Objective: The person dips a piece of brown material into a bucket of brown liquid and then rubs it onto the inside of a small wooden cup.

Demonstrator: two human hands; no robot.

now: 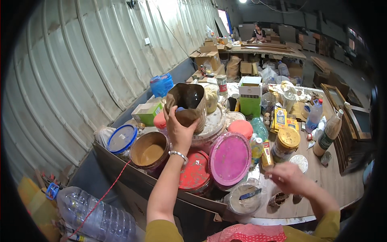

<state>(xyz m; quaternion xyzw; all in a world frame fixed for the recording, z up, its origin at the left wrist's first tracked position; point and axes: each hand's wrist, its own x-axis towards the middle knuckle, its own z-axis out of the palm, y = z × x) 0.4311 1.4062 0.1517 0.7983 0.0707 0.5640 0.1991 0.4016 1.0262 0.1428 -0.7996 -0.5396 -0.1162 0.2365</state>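
My left fingers (172, 116) grip a brown jug (188, 117) near a tub (150, 139) of brown paste; my right fingers (277, 171), too blurred to tell, hover by the worktop's (338, 186) barer front edge.

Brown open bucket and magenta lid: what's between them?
In the head view: a red-topped bucket, with the left forearm across the picture at its left edge.

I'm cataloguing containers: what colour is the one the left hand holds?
The container is brown; the head view shows it best.
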